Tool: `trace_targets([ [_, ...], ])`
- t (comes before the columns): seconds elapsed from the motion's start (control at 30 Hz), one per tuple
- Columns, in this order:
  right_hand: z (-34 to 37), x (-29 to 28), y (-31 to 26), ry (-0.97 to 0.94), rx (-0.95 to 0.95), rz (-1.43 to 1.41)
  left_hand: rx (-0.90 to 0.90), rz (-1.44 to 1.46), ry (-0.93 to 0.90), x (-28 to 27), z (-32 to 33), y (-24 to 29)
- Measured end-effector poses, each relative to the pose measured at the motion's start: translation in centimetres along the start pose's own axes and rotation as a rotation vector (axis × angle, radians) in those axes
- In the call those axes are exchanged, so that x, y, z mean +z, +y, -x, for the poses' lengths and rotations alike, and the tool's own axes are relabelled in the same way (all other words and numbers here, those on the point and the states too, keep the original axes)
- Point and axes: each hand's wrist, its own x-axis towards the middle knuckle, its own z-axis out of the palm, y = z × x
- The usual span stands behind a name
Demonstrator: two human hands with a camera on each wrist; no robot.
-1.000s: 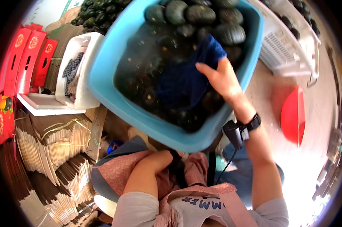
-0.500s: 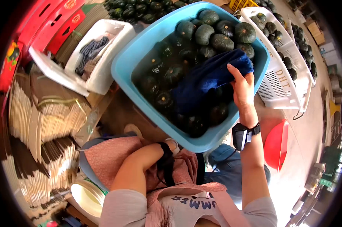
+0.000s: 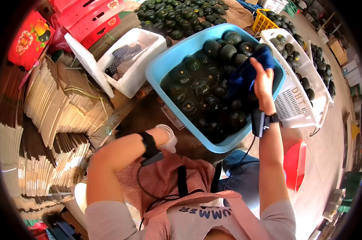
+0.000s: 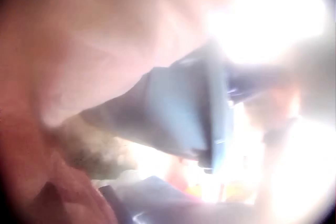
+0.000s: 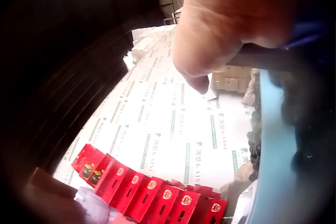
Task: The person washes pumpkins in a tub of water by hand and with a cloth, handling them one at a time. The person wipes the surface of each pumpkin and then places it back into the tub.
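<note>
My right hand [image 3: 264, 86] grips a dark blue cloth [image 3: 245, 76] between thumb and fingers at the right side of a light blue tub [image 3: 181, 114]. The cloth lies bunched over dark green pumpkins [image 3: 201, 87], and its lower part hangs toward the murky water. Several pumpkins are heaped above the water at the far corner; others sit in it. My left hand [image 3: 161, 137] is away from the tub, over my lap's left side, overlapping a pale white thing. Its fingers are hidden in the head view, and the left wrist view is blurred and glaring.
White crates [image 3: 291, 100] with pumpkins stand right of the tub, and a red basin [image 3: 295, 166] is near my right forearm. A white foam box [image 3: 137, 78] holding cloths sits left, beside stacked flat cardboard [image 3: 49, 104]. More pumpkins [image 3: 181, 18] are piled behind.
My right hand has drawn the cloth from mid-tub toward the far right side. My left hand has moved left, away from my lap's middle. The head view has shifted.
</note>
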Motion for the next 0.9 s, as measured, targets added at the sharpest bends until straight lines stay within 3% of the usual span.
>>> trace_targets([
  [0.03,0.2,0.3,0.4,-0.044,0.170,0.067,-0.116,0.099,-0.136,-1.9,2.9,0.0],
  [0.07,-0.1,0.4,2.2,-0.105,0.198,0.146,-0.072,0.027,-0.003,-2.9,5.4,-0.7],
  [0.1,-0.5,0.3,3.8,-0.221,0.150,0.284,-0.134,0.118,-0.038,-5.4,8.7,-0.7],
  [0.13,-1.7,-1.1,7.0,-0.379,0.071,0.575,-0.212,0.177,-0.095,-7.8,11.4,-0.5],
  [0.17,-1.5,-1.2,7.4,-0.410,0.217,1.082,-0.211,0.236,0.059,-8.4,12.4,-1.5],
  [0.2,-2.1,-0.9,8.5,-0.651,0.159,1.542,-0.158,0.222,0.174,-9.3,12.1,-3.3],
  [0.23,-2.3,-1.6,10.5,-0.776,0.077,1.605,-0.105,0.204,0.288,-10.4,11.8,-4.8],
  [0.3,-3.1,-2.9,13.4,-0.907,0.053,1.598,-0.151,0.374,0.579,-13.2,12.4,-5.5],
  [0.33,-2.7,-1.5,10.7,-0.849,0.397,1.246,-0.162,0.416,0.592,-14.9,11.3,-6.4],
  [0.37,-2.9,-1.8,12.5,-0.723,0.692,0.916,-0.170,0.384,0.621,-16.5,9.0,-7.6],
  [0.43,-4.2,-0.6,12.0,-0.749,0.835,1.147,-0.286,0.176,0.623,-19.8,4.2,-9.1],
  [0.5,-4.8,0.3,13.3,-1.007,0.766,1.317,-0.347,0.414,0.678,-21.9,0.5,-9.6],
  [0.53,-5.1,0.2,14.9,-1.135,0.679,1.396,-0.394,0.531,0.795,-22.5,-2.4,-10.4],
  [0.6,-4.8,2.0,15.6,-1.190,0.671,1.457,-0.480,0.877,0.897,-23.5,-7.9,-12.2],
  [0.67,-4.9,4.1,14.9,-1.178,0.782,1.467,-0.602,1.190,0.964,-24.0,-11.7,-12.3],
  [0.77,-5.7,4.2,16.4,-1.214,0.852,1.459,-0.724,1.289,1.096,-24.5,-14.1,-12.3],
  [0.83,-5.9,4.2,17.1,-1.209,0.828,1.445,-0.609,1.216,1.082,-24.5,-14.7,-13.3],
  [0.9,-5.7,4.5,17.4,-1.215,0.834,1.445,-0.516,1.097,0.938,-24.8,-15.1,-13.6],
])
